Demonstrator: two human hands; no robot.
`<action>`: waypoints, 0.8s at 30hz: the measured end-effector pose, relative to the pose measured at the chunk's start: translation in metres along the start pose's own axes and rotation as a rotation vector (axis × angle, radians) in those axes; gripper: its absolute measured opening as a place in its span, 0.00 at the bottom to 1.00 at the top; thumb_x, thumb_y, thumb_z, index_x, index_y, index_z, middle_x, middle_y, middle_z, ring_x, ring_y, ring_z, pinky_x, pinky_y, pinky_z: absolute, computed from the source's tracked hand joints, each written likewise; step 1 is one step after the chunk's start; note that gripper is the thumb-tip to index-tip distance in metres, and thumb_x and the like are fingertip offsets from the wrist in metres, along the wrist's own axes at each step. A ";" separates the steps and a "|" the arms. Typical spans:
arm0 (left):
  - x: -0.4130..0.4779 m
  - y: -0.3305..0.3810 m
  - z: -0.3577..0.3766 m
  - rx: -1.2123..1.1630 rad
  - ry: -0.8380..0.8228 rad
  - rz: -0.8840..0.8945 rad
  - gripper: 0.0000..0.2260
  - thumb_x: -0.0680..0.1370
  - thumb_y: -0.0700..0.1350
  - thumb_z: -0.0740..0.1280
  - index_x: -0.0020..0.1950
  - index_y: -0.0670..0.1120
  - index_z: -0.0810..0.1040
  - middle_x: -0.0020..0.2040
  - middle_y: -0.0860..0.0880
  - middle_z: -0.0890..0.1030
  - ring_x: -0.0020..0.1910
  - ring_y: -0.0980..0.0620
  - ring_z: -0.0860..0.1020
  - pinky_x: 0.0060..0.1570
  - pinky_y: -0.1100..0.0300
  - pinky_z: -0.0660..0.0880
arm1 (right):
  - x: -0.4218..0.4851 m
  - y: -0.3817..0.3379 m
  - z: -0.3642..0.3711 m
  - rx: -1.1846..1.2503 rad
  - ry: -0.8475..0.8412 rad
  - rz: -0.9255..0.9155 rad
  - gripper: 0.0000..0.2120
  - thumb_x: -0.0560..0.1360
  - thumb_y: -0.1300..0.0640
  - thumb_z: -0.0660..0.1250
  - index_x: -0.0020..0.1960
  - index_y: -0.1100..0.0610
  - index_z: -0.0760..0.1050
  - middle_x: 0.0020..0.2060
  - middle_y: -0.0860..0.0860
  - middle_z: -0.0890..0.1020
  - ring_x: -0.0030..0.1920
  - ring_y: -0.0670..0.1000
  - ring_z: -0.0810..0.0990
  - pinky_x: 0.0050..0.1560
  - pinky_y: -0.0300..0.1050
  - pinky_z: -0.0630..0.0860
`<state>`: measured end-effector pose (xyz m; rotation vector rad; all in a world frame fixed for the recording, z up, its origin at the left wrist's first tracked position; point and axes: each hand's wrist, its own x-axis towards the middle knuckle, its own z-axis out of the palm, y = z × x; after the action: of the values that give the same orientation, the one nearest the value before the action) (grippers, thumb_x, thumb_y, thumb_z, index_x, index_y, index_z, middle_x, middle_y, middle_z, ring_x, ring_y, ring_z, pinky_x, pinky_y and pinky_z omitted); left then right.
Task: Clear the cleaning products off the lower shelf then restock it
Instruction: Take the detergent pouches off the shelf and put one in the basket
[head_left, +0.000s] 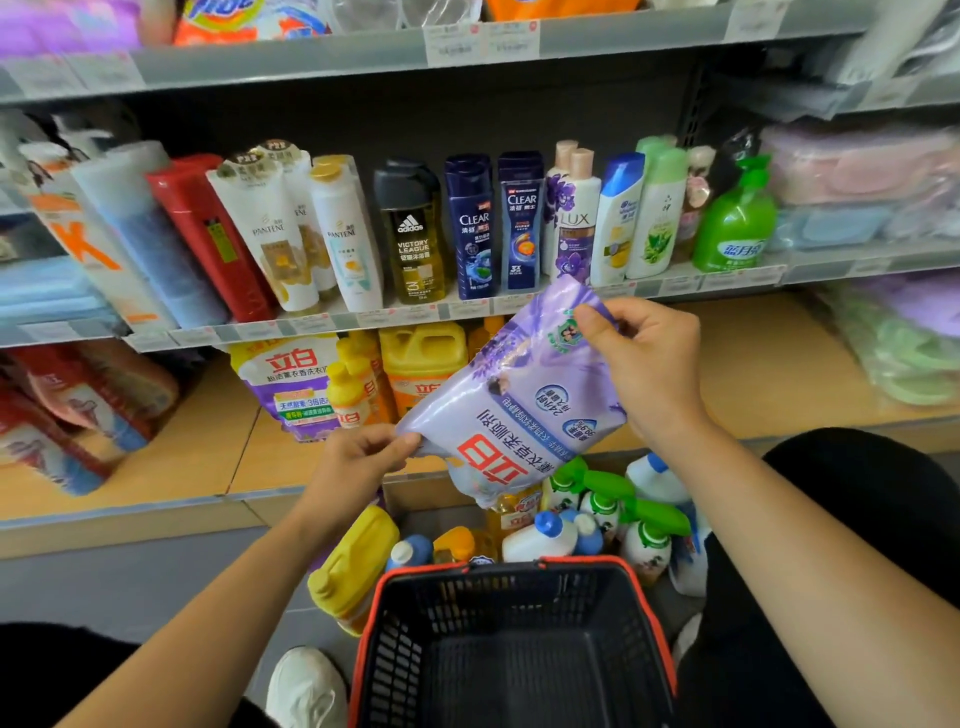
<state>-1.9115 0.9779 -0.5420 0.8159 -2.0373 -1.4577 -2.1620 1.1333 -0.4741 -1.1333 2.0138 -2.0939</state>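
wooden lower shelf (753, 374), purple-white pouch (291, 387), yellow bottles (347, 397), yellow jug (422, 358)

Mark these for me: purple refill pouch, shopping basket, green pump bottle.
purple refill pouch (519, 395), head view, middle of its printed front.
shopping basket (511, 618), head view, far inner mesh wall.
green pump bottle (735, 215), head view, green body above the label.

Glossy film, matt board.
The lilac pouch (519, 395) is slick, creased plastic film catching the light. The lower shelf (753, 364) shows matt, wood-look board, and the basket (519, 649) is dull black plastic mesh, red-rimmed. The yellow jug (353, 566) is smooth, shiny plastic, while the upper shelf rail (311, 57) looks like grey painted metal.
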 end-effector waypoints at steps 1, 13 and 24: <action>-0.001 0.000 0.000 -0.018 0.053 0.014 0.09 0.79 0.45 0.69 0.40 0.50 0.86 0.39 0.44 0.84 0.40 0.54 0.80 0.43 0.59 0.78 | 0.001 0.003 0.002 0.001 -0.002 0.013 0.10 0.75 0.57 0.73 0.36 0.59 0.80 0.26 0.41 0.72 0.31 0.40 0.67 0.35 0.37 0.67; 0.006 0.011 -0.083 0.084 0.444 0.162 0.10 0.80 0.43 0.71 0.40 0.52 0.84 0.37 0.53 0.84 0.37 0.59 0.78 0.37 0.64 0.76 | -0.015 0.059 0.084 0.022 -0.359 0.441 0.07 0.77 0.66 0.70 0.41 0.63 0.80 0.39 0.59 0.82 0.39 0.52 0.79 0.51 0.58 0.79; 0.043 0.013 -0.194 0.757 0.274 0.369 0.05 0.80 0.39 0.68 0.46 0.38 0.80 0.43 0.45 0.79 0.45 0.45 0.78 0.49 0.53 0.73 | -0.047 0.076 0.271 -0.206 -0.819 0.303 0.25 0.67 0.57 0.82 0.61 0.59 0.80 0.54 0.52 0.82 0.54 0.48 0.80 0.54 0.45 0.77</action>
<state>-1.8092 0.8239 -0.4687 0.7917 -2.3567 -0.3301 -2.0256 0.9105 -0.5895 -1.3084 1.8248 -1.0345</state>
